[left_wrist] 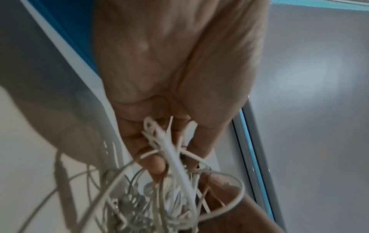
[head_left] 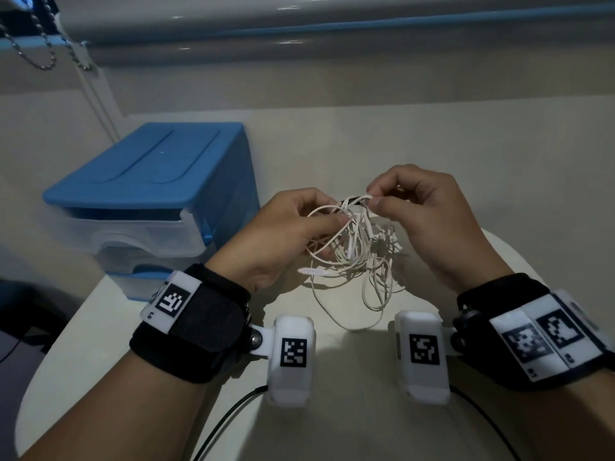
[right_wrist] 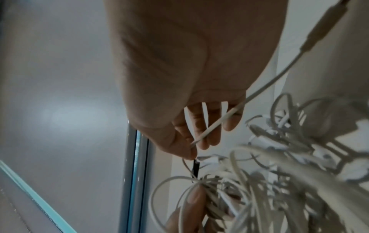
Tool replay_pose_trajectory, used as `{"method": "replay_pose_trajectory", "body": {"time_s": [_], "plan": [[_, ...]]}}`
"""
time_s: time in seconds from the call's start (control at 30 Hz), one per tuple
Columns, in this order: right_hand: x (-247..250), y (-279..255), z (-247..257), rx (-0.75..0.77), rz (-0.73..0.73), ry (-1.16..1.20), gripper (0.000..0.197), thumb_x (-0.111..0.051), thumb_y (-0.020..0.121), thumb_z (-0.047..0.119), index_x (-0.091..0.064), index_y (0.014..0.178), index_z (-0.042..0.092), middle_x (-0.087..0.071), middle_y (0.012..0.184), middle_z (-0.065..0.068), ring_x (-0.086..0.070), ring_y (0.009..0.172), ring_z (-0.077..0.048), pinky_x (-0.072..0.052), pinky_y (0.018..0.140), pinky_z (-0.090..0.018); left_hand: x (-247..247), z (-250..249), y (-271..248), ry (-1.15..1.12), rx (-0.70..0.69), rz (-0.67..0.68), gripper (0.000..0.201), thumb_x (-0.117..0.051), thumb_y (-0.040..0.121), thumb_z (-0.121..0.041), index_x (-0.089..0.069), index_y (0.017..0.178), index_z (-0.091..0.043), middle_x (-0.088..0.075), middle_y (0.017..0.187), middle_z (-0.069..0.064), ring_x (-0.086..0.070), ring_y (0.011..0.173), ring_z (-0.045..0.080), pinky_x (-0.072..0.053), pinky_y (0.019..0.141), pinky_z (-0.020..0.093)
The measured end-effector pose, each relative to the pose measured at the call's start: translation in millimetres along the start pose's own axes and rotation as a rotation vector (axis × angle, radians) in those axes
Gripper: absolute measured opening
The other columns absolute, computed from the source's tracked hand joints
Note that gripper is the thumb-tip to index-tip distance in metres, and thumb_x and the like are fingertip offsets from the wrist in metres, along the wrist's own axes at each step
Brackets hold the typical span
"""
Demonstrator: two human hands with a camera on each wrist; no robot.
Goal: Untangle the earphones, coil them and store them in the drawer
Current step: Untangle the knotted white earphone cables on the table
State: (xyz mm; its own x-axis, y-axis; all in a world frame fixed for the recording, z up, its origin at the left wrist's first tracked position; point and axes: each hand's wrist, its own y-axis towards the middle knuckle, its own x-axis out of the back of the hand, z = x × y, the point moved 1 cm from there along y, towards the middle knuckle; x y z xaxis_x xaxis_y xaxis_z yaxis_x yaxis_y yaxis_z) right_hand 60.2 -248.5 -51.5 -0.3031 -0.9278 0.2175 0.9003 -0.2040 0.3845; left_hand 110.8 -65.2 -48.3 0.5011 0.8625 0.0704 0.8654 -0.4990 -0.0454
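Standing at far left on the white bench [head_left: 100,327], the blue-topped plastic drawer unit with clear drawers [head_left: 146,201] has its top drawer slightly out. Just right, the left hand [head_left: 283,237] curls round the tangled white wired earphones [head_left: 352,254], held above the bench. The right hand [head_left: 429,221] pinches a loop at the tangle's top. Wrist-band markers carry no readable writing; earbuds are lost in the knot.

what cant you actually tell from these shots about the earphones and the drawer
- Earbuds: lost in the tangled earphones, head view too small, wrist views blurred.
- Drawer unit: contents hidden behind frosted fronts; lower part covered by left hand and wrist.
- Right hand: the strand its fingers pinch can't be traced.
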Motion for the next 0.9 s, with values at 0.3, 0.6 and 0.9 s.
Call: {"method": "replay_pose_trajectory", "body": {"time_s": [0.3, 0.6, 0.9], "plan": [[1, 0, 2, 0.037, 0.052, -0.037, 0.007, -0.074, 0.091, 0.012, -0.074, 0.084, 0.013, -0.046, 0.059, -0.002, -0.041, 0.058, -0.011, -0.037, 0.060, -0.027, 3, -1, 0, 0.127, -0.085, -0.093, 0.013, -0.077, 0.086, -0.002, -0.073, 0.099, -0.003, -0.074, 0.099, 0.022, -0.068, 0.076, 0.022, -0.056, 0.074, 0.031], [1, 3, -4, 0.082, 0.005, -0.116, 0.011, -0.075, 0.083, 0.011, -0.079, 0.079, 0.020, -0.070, 0.074, -0.019, -0.062, 0.073, -0.041, -0.051, 0.067, -0.046, 3, -4, 0, -0.013, -0.095, -0.053, 0.020, -0.067, 0.089, 0.004, -0.075, 0.105, -0.005, -0.077, 0.096, 0.012, -0.071, 0.083, 0.022, -0.058, 0.085, 0.037], [0, -1, -4, 0.036, 0.014, -0.008, 0.007, -0.079, 0.086, 0.007, -0.082, 0.089, 0.012, -0.078, 0.081, -0.006, -0.070, 0.074, -0.012, -0.054, 0.070, -0.028, 4, -9, -1, -0.164, -0.123, -0.070, 0.029, -0.050, 0.102, -0.010, -0.070, 0.114, 0.006, -0.074, 0.107, 0.022, -0.068, 0.090, 0.025, -0.057, 0.082, 0.031]]}}
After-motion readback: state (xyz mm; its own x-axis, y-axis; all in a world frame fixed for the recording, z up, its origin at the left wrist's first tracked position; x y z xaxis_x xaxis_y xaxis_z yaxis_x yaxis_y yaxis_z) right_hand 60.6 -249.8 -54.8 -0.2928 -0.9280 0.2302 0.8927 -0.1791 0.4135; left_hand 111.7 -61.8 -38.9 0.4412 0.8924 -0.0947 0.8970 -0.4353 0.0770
